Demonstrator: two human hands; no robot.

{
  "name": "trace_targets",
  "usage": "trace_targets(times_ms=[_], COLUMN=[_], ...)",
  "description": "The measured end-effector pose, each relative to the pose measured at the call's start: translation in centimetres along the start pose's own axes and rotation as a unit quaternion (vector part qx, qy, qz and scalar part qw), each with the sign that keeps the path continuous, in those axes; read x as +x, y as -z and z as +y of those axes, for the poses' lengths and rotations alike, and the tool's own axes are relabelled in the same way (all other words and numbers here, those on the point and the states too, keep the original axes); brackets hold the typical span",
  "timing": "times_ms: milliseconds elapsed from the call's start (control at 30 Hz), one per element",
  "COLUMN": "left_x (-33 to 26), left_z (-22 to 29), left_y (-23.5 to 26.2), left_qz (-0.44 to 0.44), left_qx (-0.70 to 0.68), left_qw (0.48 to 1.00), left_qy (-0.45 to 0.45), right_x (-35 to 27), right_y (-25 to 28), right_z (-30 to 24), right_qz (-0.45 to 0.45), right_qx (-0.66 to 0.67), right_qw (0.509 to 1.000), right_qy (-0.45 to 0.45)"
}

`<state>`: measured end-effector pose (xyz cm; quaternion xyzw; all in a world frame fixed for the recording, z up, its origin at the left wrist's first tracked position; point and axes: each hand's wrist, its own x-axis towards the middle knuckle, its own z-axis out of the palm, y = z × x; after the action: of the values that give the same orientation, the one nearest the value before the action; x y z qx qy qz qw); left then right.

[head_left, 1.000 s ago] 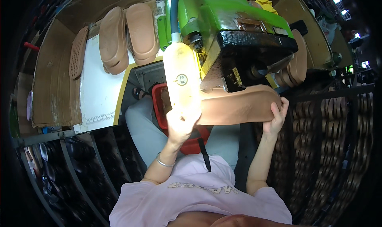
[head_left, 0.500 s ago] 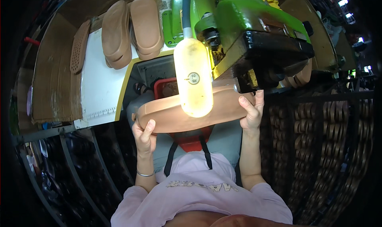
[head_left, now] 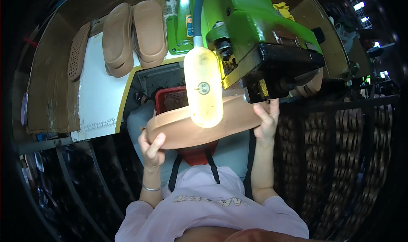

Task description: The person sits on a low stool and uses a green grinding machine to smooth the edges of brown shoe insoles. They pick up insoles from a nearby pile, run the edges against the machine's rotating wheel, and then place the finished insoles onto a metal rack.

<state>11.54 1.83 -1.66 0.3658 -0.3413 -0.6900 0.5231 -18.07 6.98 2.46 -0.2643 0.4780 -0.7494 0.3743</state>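
Observation:
A tan shoe sole is held lengthwise across my lap, its left end lower than its right. My left hand grips the left end, thumb on the near side wall. At the other end my right hand pinches the sole right under the black head of a green machine. A glowing oblong lamp hides the sole's middle. The machine head covers part of its far right edge, so contact there cannot be made out.
Two tan footbed-shaped pieces and a perforated piece lie on the white tabletop at left. Cardboard walls it in. Below is a red basket. Racks of brown soles stand at right.
The sole has tilted a little, its left end dropping with my left hand. My right hand stays close under the machine head. The whole view has shifted slightly.

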Motion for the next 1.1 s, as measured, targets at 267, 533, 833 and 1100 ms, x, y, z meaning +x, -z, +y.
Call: trace_targets(times_ms=[267,533,833,1100], left_x=[-3.9,-0.7,6.2,4.5], left_z=[0.6,-4.2,-0.8,-4.1], left_y=[5.0,10.9,-9.2,-7.8], left_qz=[0.024,-0.322,-0.322,-0.201], left_qx=[-0.071,-0.157,0.275,0.242], left_qw=[0.985,0.878,0.906,0.949], left_qy=[0.157,0.318,0.014,-0.007], right_x=[-0.3,0.4,-0.6,-11.4], right_y=[-3.8,-7.8,-4.4,-1.4], right_z=[2.1,2.0,3.0,5.8], right_qz=[-0.093,-0.134,0.009,-0.086], right_qx=[-0.064,-0.063,-0.078,-0.074], right_qw=[0.993,0.989,0.996,0.977], right_qy=[-0.044,0.002,0.043,-0.178])
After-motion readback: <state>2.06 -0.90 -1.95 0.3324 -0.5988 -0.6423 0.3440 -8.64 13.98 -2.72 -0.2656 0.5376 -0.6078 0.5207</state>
